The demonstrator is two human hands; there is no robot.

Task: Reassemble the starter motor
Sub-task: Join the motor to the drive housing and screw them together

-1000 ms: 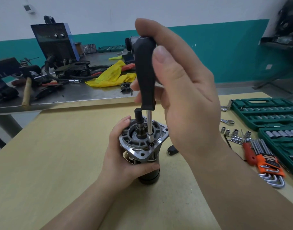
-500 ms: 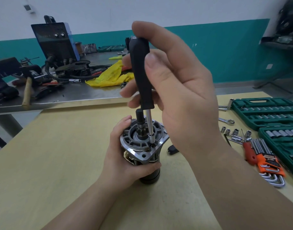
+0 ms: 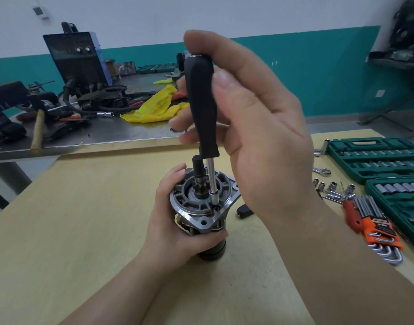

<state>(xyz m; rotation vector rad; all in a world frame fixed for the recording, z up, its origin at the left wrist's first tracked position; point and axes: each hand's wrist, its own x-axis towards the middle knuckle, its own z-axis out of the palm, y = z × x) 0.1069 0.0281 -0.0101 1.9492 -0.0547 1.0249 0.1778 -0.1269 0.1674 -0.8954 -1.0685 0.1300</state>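
Note:
The starter motor (image 3: 201, 207) stands upright on the wooden table (image 3: 72, 219), its grey flanged end housing and black shaft facing up. My left hand (image 3: 175, 221) grips its body from the left side. My right hand (image 3: 246, 127) holds the black handle of a nut driver (image 3: 202, 109) between thumb and fingers. The driver's silver shaft ends in a small socket (image 3: 215, 197) that sits on a fastener near the flange's front right rim. The motor's lower black body is partly hidden by my left hand.
Green socket set cases (image 3: 375, 160) lie open at the right, with loose sockets (image 3: 330, 187), a red screwdriver (image 3: 351, 212) and an orange hex key set (image 3: 379, 235). A small black part (image 3: 243, 211) lies behind the motor. A metal bench (image 3: 84, 134) behind holds a welder, a hammer and a yellow cloth.
My right hand has turned the driver handle and my fingers have shifted round it; the handle tilts slightly more to the left. The motor and my left hand stay in place.

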